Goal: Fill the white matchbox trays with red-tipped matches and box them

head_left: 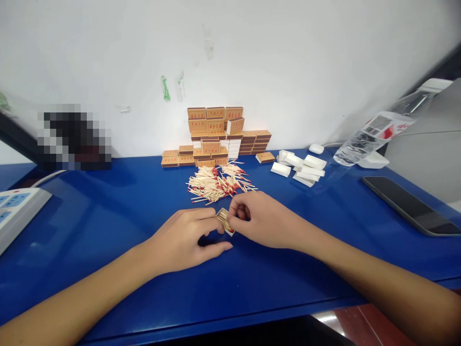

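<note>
A small white matchbox tray (224,220), filled with matches, lies tilted on the blue tabletop between my hands. From the left, my left hand (189,235) holds the tray with its curled fingers against the side and its thumb near the lower end. My right hand (257,216) is closed in a pinch at the tray's right edge, its fingertips over the matches; what they hold is hidden. Just beyond the hands, a loose pile of red-tipped matches (212,185) is spread out.
Stacked matchboxes (215,126) stand against the wall, with a single matchbox (265,157) to their right. Several empty white trays (304,168) lie beyond it. At right are a plastic bottle (374,132) and a phone (406,204); a power strip (21,206) sits at left.
</note>
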Available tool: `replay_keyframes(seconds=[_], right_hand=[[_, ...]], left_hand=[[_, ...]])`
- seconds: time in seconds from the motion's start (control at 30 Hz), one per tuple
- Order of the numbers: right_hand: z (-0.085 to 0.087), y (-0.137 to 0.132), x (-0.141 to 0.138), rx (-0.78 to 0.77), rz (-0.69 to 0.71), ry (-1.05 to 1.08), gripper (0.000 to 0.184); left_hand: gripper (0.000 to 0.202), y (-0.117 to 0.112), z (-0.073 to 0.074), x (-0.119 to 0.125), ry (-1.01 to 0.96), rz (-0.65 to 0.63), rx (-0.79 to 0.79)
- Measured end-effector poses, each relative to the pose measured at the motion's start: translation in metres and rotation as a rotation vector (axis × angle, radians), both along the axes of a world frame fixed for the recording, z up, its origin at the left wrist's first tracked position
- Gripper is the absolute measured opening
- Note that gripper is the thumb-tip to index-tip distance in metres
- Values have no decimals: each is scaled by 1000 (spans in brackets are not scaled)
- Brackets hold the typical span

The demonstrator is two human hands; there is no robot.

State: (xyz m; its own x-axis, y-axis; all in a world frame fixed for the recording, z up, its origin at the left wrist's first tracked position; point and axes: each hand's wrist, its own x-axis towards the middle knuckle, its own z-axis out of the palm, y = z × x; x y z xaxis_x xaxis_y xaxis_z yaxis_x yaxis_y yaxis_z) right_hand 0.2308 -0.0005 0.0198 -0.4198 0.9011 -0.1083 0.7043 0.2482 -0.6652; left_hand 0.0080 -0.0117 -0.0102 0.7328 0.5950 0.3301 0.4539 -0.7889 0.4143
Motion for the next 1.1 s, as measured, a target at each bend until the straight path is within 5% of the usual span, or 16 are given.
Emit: replay_keyframes(seconds=[0.33,0.57,0.77,0.9,1.1], right_hand=[[5,12,17,228,-42,-177,32],[17,12,28,-27,285,-72,45],[10,51,64,299,11,-238,18],[4,73,84,314,100,-259,18],[-4,68,74,341,75,-270,21]], left_hand=[[26,1,5,0,36,139,61],[49,1,7,0,95,278,52],[45,3,4,-1,114,297,53],[34,3,3,-1,118,280,53],[28,3,5,0,123,259,43]])
